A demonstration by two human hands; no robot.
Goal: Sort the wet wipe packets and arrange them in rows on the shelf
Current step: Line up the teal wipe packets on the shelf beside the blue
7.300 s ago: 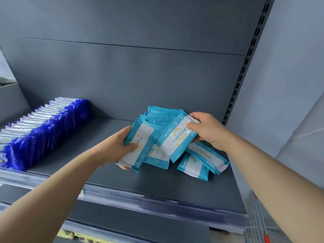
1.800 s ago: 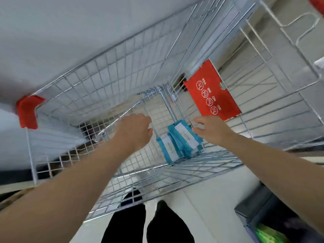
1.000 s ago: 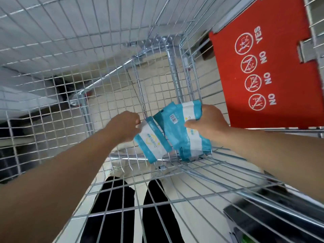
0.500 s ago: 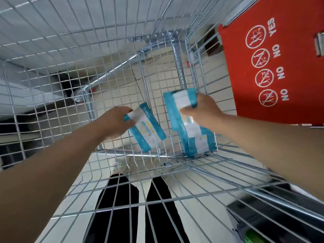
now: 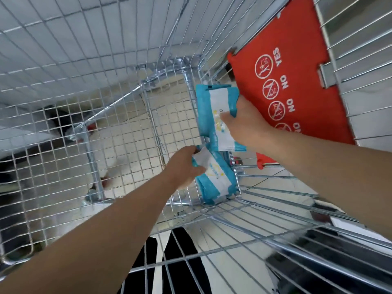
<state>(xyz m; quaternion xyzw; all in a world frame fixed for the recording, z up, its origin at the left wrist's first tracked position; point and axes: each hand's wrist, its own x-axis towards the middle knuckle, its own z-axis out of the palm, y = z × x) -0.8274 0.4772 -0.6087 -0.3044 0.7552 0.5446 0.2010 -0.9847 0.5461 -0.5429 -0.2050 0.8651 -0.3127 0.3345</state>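
Observation:
I look down into a wire shopping cart (image 5: 89, 128). My right hand (image 5: 246, 126) grips a small stack of teal-and-white wet wipe packets (image 5: 214, 107), lifted above the cart's floor near its far right corner. My left hand (image 5: 184, 166) reaches down beside it and holds teal-and-white packets (image 5: 216, 181) that lie low in the cart against the right wall. How many packets sit in each stack is hard to tell. The shelf is out of view.
A red child-seat flap (image 5: 292, 81) with NO/YES pictograms hangs on the cart's right side. Wire walls close in on all sides. Below the mesh are a pale tiled floor and dark trouser legs (image 5: 178, 262).
My right hand has raised its stack higher. My left hand has moved right and down, from holding a single packet in the air to the packets low at the cart's right wall.

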